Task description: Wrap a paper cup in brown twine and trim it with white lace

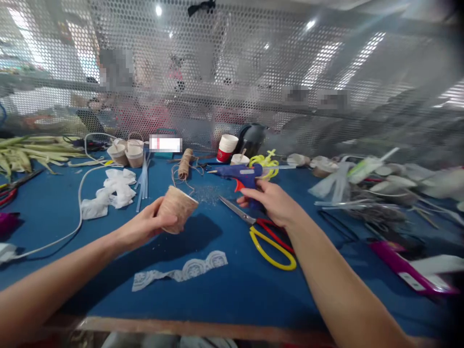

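My left hand (159,218) is wrapped round a cup covered in tan twine (178,205), tilted with its rim to the upper right. A strand runs from the cup toward a spool of twine (184,164) behind it. In my right hand (270,199) is a blue glue gun (235,171) with an orange trigger, its nozzle pointing left and a clear glue stick out of its back. Scissors (273,241) with red and yellow handles lie below my right hand. Nearer the front edge lies a strip of white lace (181,271).
Crumpled white fabric (112,193), clear glue sticks (143,186) and small cups (134,153) lie on the left, by a white cable (80,203). Paper cups (226,147) stand at the back. Scraps and a purple box (406,268) crowd the right. Perforated metal (232,72) rises behind the table.
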The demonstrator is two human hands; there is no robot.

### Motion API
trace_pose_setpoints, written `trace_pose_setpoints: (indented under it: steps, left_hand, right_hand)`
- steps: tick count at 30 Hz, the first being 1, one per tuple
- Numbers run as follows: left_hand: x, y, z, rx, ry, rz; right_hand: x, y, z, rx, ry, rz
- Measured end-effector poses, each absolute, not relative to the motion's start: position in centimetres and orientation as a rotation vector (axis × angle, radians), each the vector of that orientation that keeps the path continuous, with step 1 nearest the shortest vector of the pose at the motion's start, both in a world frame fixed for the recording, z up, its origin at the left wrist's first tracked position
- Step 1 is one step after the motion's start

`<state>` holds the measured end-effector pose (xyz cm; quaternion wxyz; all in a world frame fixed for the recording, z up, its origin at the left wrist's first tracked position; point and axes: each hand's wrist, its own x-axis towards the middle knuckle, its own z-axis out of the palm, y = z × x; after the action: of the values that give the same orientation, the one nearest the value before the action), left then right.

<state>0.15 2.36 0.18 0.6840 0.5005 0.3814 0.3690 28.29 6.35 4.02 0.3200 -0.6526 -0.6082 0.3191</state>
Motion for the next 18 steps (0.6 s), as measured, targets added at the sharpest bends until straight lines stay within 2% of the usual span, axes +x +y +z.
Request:
trace_pose_setpoints:
  steps: [3,7,12,18]
  left_hand:
    - [0.1,1.9,0.9,1.120,0.874,0.827]
    - [-0.3,1.7,0.5,1.171,0.971,0.908]
    - [-0.8,1.7,-0.2,1.332,1.057,0.872]
    - [-0.4,1.6,0.0,1.407,1.155,0.915]
  right_hand:
    - [27.0,3.2,5.0,-1.410,-1.634,1.086]
    - [25.5,0.6,4.6,-1.231,-1.687,1.067]
    - [24.6,-0.4,3.8,-1.231,-1.766,1.101]
    - [24.6,-0.6,3.8,-1.385,-1.877,0.932]
